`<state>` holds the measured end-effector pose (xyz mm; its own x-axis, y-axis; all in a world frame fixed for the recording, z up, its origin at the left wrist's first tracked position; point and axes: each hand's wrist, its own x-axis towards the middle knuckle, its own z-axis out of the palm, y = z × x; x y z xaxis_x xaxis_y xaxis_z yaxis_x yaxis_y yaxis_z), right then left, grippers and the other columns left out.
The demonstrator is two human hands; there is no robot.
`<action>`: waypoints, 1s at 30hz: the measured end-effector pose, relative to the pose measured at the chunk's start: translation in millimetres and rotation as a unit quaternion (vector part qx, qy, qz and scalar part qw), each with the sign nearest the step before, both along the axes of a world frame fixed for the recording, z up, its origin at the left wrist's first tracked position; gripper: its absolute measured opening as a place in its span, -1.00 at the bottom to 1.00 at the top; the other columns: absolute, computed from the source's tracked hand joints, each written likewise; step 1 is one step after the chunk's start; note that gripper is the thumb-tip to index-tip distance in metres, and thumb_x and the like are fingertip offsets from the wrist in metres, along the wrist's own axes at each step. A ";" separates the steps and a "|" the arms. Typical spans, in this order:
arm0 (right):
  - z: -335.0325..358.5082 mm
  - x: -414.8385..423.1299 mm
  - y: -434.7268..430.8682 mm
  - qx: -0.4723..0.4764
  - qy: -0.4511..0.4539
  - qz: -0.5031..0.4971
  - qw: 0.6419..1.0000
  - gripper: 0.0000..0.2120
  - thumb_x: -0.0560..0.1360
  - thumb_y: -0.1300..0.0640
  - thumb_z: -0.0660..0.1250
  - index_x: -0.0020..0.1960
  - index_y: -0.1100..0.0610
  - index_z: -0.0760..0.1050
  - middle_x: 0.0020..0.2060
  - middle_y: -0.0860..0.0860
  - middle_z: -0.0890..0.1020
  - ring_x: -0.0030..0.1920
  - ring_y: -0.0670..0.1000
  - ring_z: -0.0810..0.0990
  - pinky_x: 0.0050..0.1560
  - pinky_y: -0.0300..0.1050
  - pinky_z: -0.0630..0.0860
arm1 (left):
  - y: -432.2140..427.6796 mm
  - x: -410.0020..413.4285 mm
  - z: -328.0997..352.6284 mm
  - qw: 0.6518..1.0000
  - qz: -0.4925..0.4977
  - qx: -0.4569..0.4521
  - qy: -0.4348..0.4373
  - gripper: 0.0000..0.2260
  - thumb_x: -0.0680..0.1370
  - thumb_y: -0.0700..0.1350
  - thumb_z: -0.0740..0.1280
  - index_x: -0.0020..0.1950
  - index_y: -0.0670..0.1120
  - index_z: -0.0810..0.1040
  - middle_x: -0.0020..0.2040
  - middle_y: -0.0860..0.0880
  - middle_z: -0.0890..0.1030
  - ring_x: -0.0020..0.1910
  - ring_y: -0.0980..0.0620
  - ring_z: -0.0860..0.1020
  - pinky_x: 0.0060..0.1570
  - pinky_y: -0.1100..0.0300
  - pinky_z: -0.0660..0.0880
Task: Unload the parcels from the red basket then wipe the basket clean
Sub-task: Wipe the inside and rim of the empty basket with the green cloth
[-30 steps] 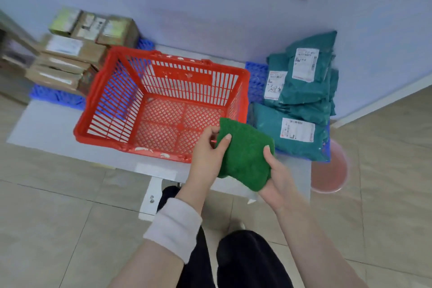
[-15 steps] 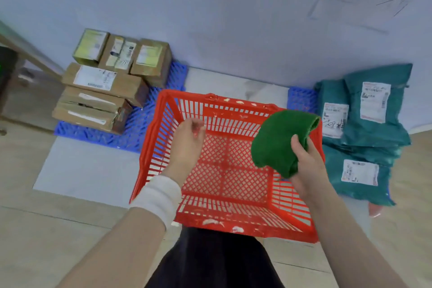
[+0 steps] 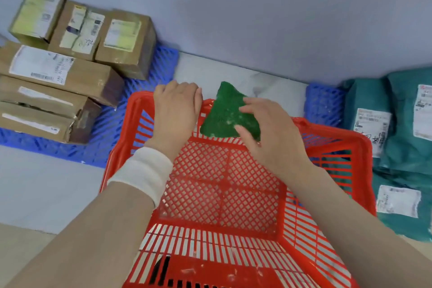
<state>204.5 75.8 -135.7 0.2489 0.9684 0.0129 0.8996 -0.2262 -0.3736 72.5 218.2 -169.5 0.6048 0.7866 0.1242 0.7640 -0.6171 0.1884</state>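
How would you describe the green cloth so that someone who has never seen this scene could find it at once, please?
Find the red basket between the cardboard boxes and teal mailer bags. The green cloth lies against its far wall under the right hand. It is the only fuzzy, unlabelled thing.

You are wearing a white, ribbed-looking wristband (image 3: 142,174) around your left wrist, just behind your left hand (image 3: 175,110); seen against the red basket (image 3: 327,236), it is overlapping the basket's left wall. Your left forearm below the band is showing bare. Your right hand (image 3: 268,133) and right forearm, crossing the basket's right side, are wearing nothing: no sleeve, band or glove.
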 end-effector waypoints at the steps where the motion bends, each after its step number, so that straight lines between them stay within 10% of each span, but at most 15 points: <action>1: -2.0 -0.3 9.2 0.013 -0.018 -0.010 1.000 -0.54 0.47 -0.06 0.17 0.21 0.21 0.49 0.22 0.14 0.55 0.19 0.15 0.53 0.24 0.10 0.45 | -1.1 -0.9 -2.6 1.000 0.000 0.012 -0.014 -0.68 0.56 -0.06 0.05 -0.24 -0.09 0.52 -0.31 -0.10 0.60 -0.24 -0.15 0.52 -0.16 0.07 0.14; 8: -24.5 1.1 48.5 -0.019 -0.123 0.010 0.992 -0.60 0.56 0.02 0.01 -0.08 0.19 0.57 -0.30 0.06 0.64 -0.35 0.14 0.59 -0.36 -0.16 0.34 | -0.6 -3.1 -7.1 0.998 -0.004 0.015 -0.055 -0.66 0.57 -0.06 0.03 -0.24 -0.10 0.52 -0.31 -0.08 0.59 -0.22 -0.13 0.52 -0.13 0.07 0.13; 16: -16.3 23.7 84.5 -0.239 0.041 -0.051 0.969 -0.65 0.63 0.03 -0.01 0.11 0.15 0.50 -0.10 0.11 0.50 0.02 0.15 0.52 -0.11 -0.12 0.29 | 0.0 -2.9 -8.4 0.998 -0.007 0.027 -0.059 -0.64 0.58 -0.07 0.01 -0.25 -0.11 0.52 -0.34 -0.08 0.56 -0.24 -0.13 0.49 -0.12 0.09 0.13; 23: -7.4 26.2 44.3 -0.015 0.129 0.023 0.991 -0.47 0.47 -0.21 0.04 0.30 0.05 0.41 0.18 -0.04 0.51 0.15 -0.09 0.46 0.17 -0.19 0.35 | -2.1 -2.5 -7.1 0.997 0.005 0.027 -0.073 -0.63 0.58 -0.06 -0.01 -0.24 -0.10 0.51 -0.33 -0.06 0.55 -0.24 -0.10 0.47 -0.11 0.10 0.13; 30: -31.0 13.3 41.3 0.051 -0.044 0.110 0.992 -0.56 0.47 -0.03 0.19 0.22 0.21 0.52 -0.03 0.09 0.67 -0.16 0.13 0.66 -0.23 -0.07 0.54 | -1.0 -2.9 -10.7 0.997 0.004 0.044 -0.059 -0.65 0.58 -0.06 0.00 -0.24 -0.10 0.49 -0.34 -0.07 0.54 -0.26 -0.11 0.46 -0.13 0.11 0.13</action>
<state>217.8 117.1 -166.7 0.0257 0.9917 0.1260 0.9531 0.0137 -0.3025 69.6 217.3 -180.2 0.5764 0.7737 0.2629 0.7440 -0.6299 0.2228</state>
